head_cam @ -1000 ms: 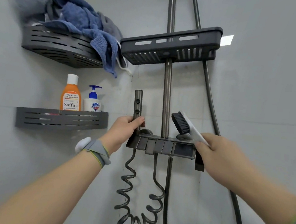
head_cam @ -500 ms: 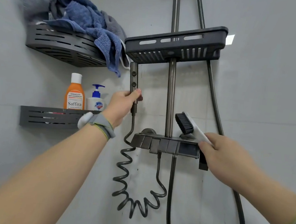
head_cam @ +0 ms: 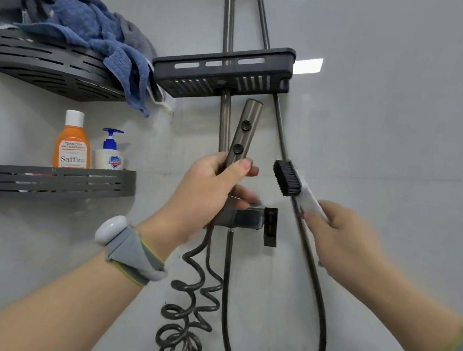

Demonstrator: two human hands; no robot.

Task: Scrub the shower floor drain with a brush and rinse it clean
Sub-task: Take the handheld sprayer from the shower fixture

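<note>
My left hand (head_cam: 209, 193) grips a slim dark metal spray wand (head_cam: 243, 132) with two round buttons, held tilted in front of the shower pole. Its coiled hose (head_cam: 189, 307) hangs below my wrist. My right hand (head_cam: 343, 240) holds a white-handled brush (head_cam: 288, 179) with black bristles that point up and to the left. Behind my left hand, the shower valve bar (head_cam: 248, 219) on the wall is partly covered. The floor drain is out of view.
A dark slotted tray (head_cam: 223, 72) sits on the vertical pole (head_cam: 229, 14). Left wall: an upper corner shelf (head_cam: 48, 67) with blue towels (head_cam: 91, 29), and a lower shelf (head_cam: 54, 183) holding an orange bottle (head_cam: 72, 143) and a pump bottle (head_cam: 109, 152). A smooth hose (head_cam: 312, 268) hangs at right.
My left hand lifted the spray wand out of its holder on the valve bar, then brought it right, in front of the pole. The right hand drew the brush slightly back from the bar.
</note>
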